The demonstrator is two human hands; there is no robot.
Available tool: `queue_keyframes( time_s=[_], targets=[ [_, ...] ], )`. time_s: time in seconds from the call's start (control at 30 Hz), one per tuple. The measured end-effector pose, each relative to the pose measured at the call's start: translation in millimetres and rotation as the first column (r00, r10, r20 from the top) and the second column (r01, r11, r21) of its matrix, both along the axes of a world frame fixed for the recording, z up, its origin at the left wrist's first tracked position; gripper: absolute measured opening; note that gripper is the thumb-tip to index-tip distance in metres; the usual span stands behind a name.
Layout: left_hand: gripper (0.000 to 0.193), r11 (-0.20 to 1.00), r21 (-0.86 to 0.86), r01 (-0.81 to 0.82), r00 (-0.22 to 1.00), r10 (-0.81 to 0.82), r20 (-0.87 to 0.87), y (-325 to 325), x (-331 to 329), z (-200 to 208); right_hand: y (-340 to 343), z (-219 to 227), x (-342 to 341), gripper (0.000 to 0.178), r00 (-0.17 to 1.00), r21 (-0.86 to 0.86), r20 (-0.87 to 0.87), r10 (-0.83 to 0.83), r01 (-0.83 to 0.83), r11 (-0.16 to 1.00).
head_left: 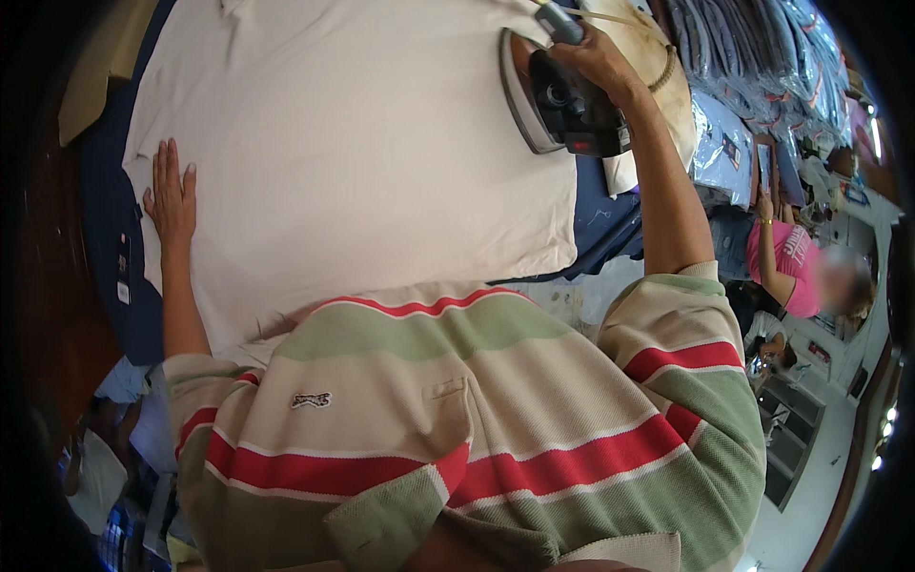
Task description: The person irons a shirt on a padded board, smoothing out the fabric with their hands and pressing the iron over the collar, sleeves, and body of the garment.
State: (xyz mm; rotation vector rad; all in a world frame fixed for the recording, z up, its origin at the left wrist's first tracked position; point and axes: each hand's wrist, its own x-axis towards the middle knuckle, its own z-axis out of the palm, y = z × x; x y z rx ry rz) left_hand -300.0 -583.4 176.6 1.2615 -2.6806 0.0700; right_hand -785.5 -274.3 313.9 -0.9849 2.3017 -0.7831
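Observation:
A large cream garment (362, 153) lies spread over a dark blue cloth, mostly smooth, with slight creases near its left edge. My left hand (172, 195) rests flat on the garment's left edge, its fingers stretched out. At the upper right, my right hand (599, 59) is wrapped round the grey handle of a clothes iron (572, 105). The iron has a dark body and a metal soleplate, and it is by the garment's right edge. Whether the plate touches the cloth I cannot tell.
Stacks of blue garments in clear plastic (762, 57) stand at the upper right. A person in a pink top (796, 262) is farther right. A cardboard box (105, 67) sits at the upper left. The dark blue cloth (110, 210) hangs out around the cream garment.

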Motion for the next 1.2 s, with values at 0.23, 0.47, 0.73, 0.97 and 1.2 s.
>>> queue_keyframes(
  time_s=[0.23,0.47,0.73,0.97,1.2],
  targets=[
    [0.051,0.966,-0.100,0.237,0.948,-0.253,-0.192,28,-48,12,14,12,77,0.041,0.973,0.079,-0.093,0.211,-0.204,0.976],
    [0.044,0.547,0.187,0.816,0.578,-0.773,-0.260,143,-287,40,75,50,102,0.045,0.998,0.256,-0.017,0.059,-0.053,0.965],
    [0.050,0.459,0.051,0.887,0.460,-0.888,-0.010,208,-425,16,105,37,94,0.042,0.998,0.179,-0.061,-0.005,0.016,0.984],
    [0.048,0.353,0.076,0.933,0.360,-0.922,-0.140,184,-447,12,90,34,85,0.046,0.999,0.242,-0.003,0.045,-0.043,0.969],
    [0.037,0.658,0.533,0.531,0.827,-0.540,-0.157,138,-239,35,63,19,96,0.044,0.937,0.139,0.003,0.350,-0.346,0.928]
  ],
)
